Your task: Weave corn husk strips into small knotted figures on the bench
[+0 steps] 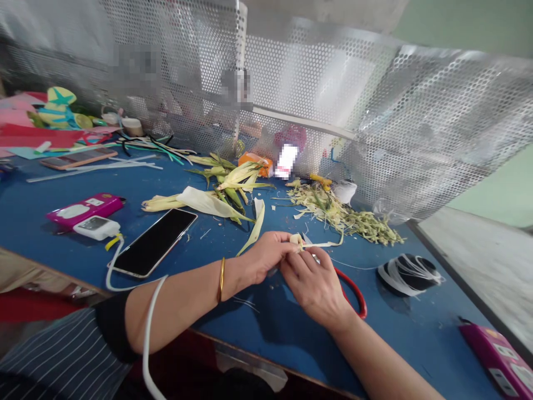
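Head view records both hands meeting above the front part of the blue table (258,328), over bare surface between a dark smartphone (155,242) and a coil of white strip (410,273). The left hand (266,256), a gold bangle (222,279) on its wrist, is closed in a fingertip pinch on the folded leaf strip (296,240). Thumb and forefinger clamp the small pale knot of folds from the left. The right hand (314,283) is likewise closed on the same piece from below and from the right. Its fingers are curled tight to the fold, and a thin loose tail of the strip runs off to the right. Whether the right thumb presses the fold or only the tail cannot be told, as the fingers hide it. The piece is held clear of the table and touches nothing else. Red-handled scissors (357,294) lie partly under the right hand, seemingly unheld. Assessment: the fold is small and springy, so the left pinch should sit right on the crease while the right draws the tail snug and flat, without twisting or splitting it. Green and pale leaves (225,189) and a heap of leaf trimmings (345,214) lie well behind, near the perforated metal screen (416,122).
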`<state>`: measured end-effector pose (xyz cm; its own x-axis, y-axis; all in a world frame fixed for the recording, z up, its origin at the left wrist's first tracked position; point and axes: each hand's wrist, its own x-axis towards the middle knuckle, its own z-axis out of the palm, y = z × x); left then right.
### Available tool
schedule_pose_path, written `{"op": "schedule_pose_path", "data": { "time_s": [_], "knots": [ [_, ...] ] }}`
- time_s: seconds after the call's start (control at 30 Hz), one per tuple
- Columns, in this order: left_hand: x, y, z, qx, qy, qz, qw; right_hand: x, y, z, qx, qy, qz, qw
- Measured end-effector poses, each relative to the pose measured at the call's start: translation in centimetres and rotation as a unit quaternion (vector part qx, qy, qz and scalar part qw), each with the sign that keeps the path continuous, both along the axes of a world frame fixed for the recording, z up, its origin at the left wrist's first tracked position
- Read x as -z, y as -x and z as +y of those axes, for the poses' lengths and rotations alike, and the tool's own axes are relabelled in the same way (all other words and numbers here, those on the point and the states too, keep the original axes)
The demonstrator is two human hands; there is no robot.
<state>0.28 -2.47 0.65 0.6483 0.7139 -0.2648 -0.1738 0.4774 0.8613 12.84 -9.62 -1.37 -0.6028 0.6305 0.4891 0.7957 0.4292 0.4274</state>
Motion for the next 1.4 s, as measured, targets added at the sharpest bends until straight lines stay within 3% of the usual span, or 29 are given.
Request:
{"op": "schedule_pose_path", "data": {
  "time_s": [0.13,0.23,0.33,0.7,0.8,0.9,0.97,1.0,1.1,1.17,1.27,1.4],
  "knots": [
    [0.1,-0.1,0.2,-0.006,-0.035,0.012,0.999,-0.1,-0.5,0.3,-0.026,0.013,0.176,0.984],
    [0.1,-0.1,0.4,-0.002,-0.04,0.04,0.998,-0.1,-0.8,0.6,-0.02,0.046,0.395,0.918],
    [0.1,0.0,0.7,0.008,-0.037,0.061,0.997,0.0,-1.0,0.7,0.033,0.078,0.526,0.847],
    [0.2,0.2,1.2,0.005,-0.023,0.015,1.0,-0.2,-1.1,1.1,0.107,0.134,0.647,0.743],
    [0.0,0.1,1.1,-0.017,-0.02,0.013,1.0,-0.2,-1.0,1.1,0.106,0.17,0.68,0.705],
    [-0.2,0.1,1.2,-0.043,-0.011,0.016,0.999,0.3,-1.2,1.2,0.117,0.189,0.689,0.69],
    [-0.2,0.2,1.4,-0.06,-0.01,0.019,0.998,0.7,-1.6,1.4,0.124,0.16,0.67,0.714],
    [-0.2,0.3,1.5,-0.069,-0.011,0.018,0.997,0.8,-1.8,1.5,0.12,0.126,0.643,0.746],
    [-0.1,0.4,2.0,-0.094,-0.015,0.009,0.995,0.4,-2.4,1.5,0.071,0.003,0.455,0.888],
    [0.0,0.5,2.2,-0.1,-0.015,0.002,0.995,-0.2,-2.7,1.3,0.025,-0.044,0.304,0.951],
    [0.1,0.6,2.3,-0.089,-0.02,0.008,0.996,-0.9,-2.9,0.9,-0.031,-0.055,0.199,0.978],
    [0.4,0.5,2.2,-0.067,-0.078,0.055,0.993,-1.2,-3.1,0.8,-0.066,-0.001,0.243,0.968]
  ]
}}
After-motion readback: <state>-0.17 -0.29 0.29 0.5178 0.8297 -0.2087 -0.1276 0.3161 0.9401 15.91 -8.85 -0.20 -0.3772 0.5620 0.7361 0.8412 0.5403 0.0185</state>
